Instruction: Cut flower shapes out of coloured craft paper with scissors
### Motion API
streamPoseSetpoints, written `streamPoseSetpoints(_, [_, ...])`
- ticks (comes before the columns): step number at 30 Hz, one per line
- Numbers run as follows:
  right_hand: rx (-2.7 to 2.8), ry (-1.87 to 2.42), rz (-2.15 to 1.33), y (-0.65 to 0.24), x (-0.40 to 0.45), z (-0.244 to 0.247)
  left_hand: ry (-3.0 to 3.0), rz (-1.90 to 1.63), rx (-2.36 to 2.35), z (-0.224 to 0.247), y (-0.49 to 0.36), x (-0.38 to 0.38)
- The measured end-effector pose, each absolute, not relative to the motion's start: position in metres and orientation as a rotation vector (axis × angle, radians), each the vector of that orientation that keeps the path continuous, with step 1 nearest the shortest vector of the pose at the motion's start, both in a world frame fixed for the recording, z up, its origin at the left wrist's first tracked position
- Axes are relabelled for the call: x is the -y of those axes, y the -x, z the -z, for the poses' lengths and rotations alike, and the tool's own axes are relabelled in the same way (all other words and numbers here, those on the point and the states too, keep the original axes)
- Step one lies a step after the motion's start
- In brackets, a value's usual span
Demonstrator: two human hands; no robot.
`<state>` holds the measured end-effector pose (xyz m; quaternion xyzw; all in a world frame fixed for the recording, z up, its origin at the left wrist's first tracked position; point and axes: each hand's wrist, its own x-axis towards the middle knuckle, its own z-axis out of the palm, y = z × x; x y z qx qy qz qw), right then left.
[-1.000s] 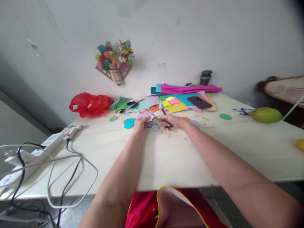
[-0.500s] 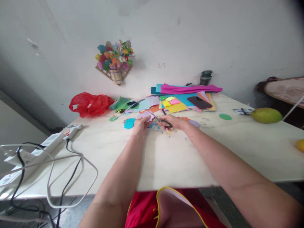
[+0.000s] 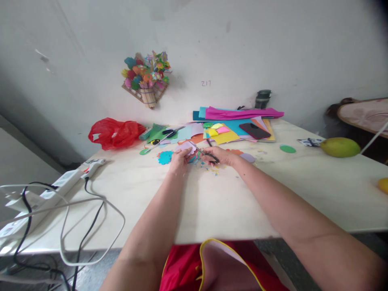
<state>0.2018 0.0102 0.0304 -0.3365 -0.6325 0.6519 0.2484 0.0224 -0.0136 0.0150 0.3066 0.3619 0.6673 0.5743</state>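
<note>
1. My left hand (image 3: pixel 181 157) grips the lilac paper (image 3: pixel 186 148) at its near edge, just right of the blue scalloped cutout (image 3: pixel 165 157).
2. My right hand (image 3: pixel 222 155), farther right of that cutout, is closed around the dark handles of the scissors (image 3: pixel 205 153); their blades point at the lilac paper (how wide they part, I cannot tell).
3. Small paper scraps (image 3: pixel 214 169) lie right of the cutout, littering the tabletop (image 3: pixel 212 206) around my scissors.
4. Behind the cutout lies a spare pair of scissors (image 3: pixel 168 132); a red plastic bag (image 3: pixel 117 132) sits behind it leftward, a dark phone (image 3: pixel 254 130) behind it rightward.
</note>
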Motion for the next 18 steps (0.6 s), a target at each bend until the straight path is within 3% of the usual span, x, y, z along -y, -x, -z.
streamPoseSetpoints(18, [1.664, 0.944, -1.775, -0.1985, -0.0084, -0.031, -0.684, -1.558, -0.859, -0.015, -0.0255, 0.0134])
